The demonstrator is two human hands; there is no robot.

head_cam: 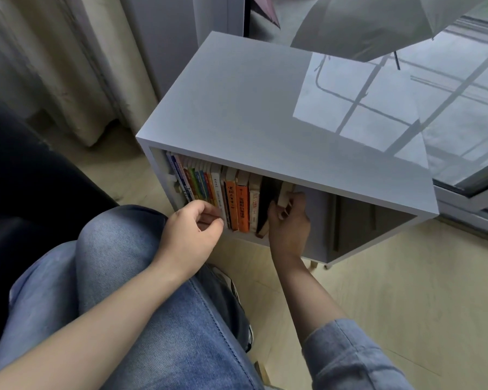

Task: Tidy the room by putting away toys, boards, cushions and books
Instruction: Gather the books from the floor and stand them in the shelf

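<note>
Shelving nearly done, I judge: my right hand (289,223) curls its fingers round a beige paperback (284,194) at three o'clock of the colourful book row (223,192) in the white wooden cabinet (237,108); my left hand (190,232) curls at the spines, grip unclear.

The white cabinet (254,114) has a smooth, glossy top that mirrors the window, the paper-paged books (237,204) have shiny covers, and the jeans (141,277) are ribbed denim cloth.
</note>
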